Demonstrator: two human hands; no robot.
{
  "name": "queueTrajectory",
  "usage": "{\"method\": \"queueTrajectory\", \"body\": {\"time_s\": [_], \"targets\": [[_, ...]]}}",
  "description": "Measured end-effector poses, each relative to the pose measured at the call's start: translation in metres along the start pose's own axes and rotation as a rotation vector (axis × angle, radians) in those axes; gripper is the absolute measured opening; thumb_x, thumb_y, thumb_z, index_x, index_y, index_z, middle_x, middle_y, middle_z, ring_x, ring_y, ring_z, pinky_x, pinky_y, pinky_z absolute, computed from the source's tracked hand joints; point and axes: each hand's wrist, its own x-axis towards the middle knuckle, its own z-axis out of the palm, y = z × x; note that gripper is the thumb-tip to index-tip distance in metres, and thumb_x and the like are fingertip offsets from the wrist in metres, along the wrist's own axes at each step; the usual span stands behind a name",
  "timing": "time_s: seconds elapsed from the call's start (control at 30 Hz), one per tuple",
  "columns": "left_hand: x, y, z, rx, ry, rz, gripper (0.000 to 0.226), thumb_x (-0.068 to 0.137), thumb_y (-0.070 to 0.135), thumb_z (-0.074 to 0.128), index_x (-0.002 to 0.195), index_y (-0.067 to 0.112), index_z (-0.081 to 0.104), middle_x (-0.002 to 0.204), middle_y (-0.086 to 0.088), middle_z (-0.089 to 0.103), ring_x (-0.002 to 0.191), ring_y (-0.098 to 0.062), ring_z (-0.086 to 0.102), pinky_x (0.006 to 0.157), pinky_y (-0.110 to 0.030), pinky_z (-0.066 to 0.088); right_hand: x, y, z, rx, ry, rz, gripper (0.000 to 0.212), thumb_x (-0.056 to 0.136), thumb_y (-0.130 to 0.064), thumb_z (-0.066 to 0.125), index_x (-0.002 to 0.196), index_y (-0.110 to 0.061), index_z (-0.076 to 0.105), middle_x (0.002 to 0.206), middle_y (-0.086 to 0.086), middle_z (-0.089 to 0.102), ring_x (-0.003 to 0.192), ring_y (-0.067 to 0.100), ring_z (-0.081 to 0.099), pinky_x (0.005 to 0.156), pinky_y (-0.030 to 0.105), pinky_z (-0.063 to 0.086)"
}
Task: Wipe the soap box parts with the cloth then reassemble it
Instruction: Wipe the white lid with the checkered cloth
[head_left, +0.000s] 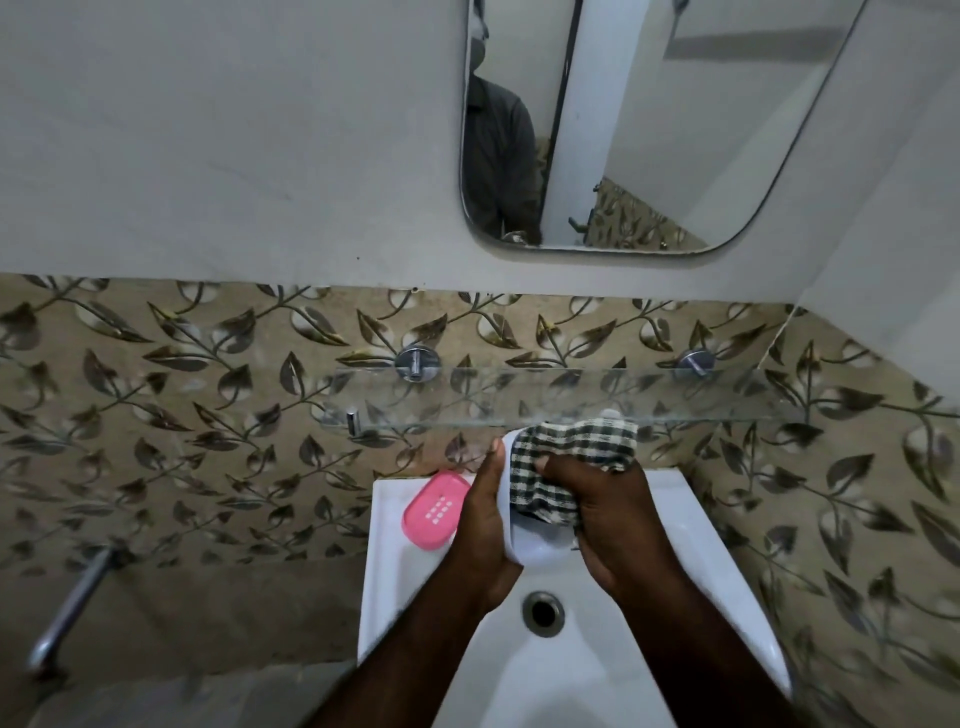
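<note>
My left hand (485, 525) grips a white soap box part (535, 545) by its left edge, holding it above the sink. A checked green and white cloth (566, 457) is bunched inside that part, and my right hand (605, 509) grips the cloth and presses it into the white part. The pink soap box part (435, 510), with a grid of small drain holes, lies on the sink's back left corner, just left of my left hand. The right side of the white part is hidden by the cloth and my right hand.
The white sink (384, 587) has its drain (543, 613) below my hands. A glass shelf (545, 397) juts from the leaf-patterned tiles right above the cloth. A mirror (623, 130) hangs higher up. A metal bar (72, 608) sticks out at the lower left.
</note>
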Motion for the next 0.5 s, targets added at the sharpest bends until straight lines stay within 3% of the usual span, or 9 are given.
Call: {"method": "queueTrajectory", "body": {"time_s": [0.07,0.17,0.27,0.4,0.5], "targets": [[0.002,-0.007,-0.001,0.029,-0.032,-0.018,0.050,0.092,0.045,0.043,0.118,0.009,0.067,0.113,-0.015,0.072,0.100,-0.026,0.071,0.074,-0.035,0.060,-0.004,0.005,0.006,-0.076,0.057,-0.057,0.023,0.075,0.009,0.064,0.094,-0.002,0.070,0.087,0.014,0.076,0.081,0.027,0.074,0.064,0.035,0.060],[0.006,-0.002,-0.003,0.156,-0.032,0.022,0.051,0.084,0.056,0.047,0.105,0.020,0.076,0.108,-0.009,0.075,0.101,-0.023,0.071,0.074,-0.031,0.059,-0.014,0.008,0.004,-0.269,0.004,-0.095,0.028,0.067,-0.005,0.067,0.093,-0.013,0.071,0.086,0.009,0.076,0.080,0.025,0.075,0.071,0.040,0.061],[0.006,0.011,0.000,0.253,-0.024,0.038,0.052,0.095,0.053,0.041,0.112,0.017,0.074,0.115,-0.012,0.072,0.107,-0.023,0.069,0.079,-0.027,0.057,-0.015,0.004,0.000,-0.353,-0.094,-0.046,0.032,0.065,-0.008,0.067,0.096,-0.014,0.071,0.086,0.010,0.076,0.082,0.026,0.074,0.071,0.042,0.061],[0.006,0.003,0.009,0.259,-0.018,0.021,0.050,0.099,0.049,0.038,0.133,0.017,0.057,0.126,-0.008,0.068,0.113,-0.020,0.066,0.080,-0.028,0.057,0.001,-0.007,0.004,-0.196,0.049,-0.130,0.021,0.074,0.007,0.066,0.089,-0.006,0.072,0.080,0.010,0.076,0.073,0.023,0.075,0.056,0.028,0.057],[0.004,0.004,0.010,0.248,0.005,0.007,0.052,0.093,0.055,0.040,0.124,0.021,0.064,0.117,-0.004,0.073,0.108,-0.019,0.068,0.076,-0.028,0.058,-0.001,0.001,0.007,-0.243,0.054,-0.174,0.026,0.070,0.002,0.066,0.090,-0.012,0.073,0.081,0.003,0.077,0.076,0.018,0.075,0.058,0.026,0.057]]}}
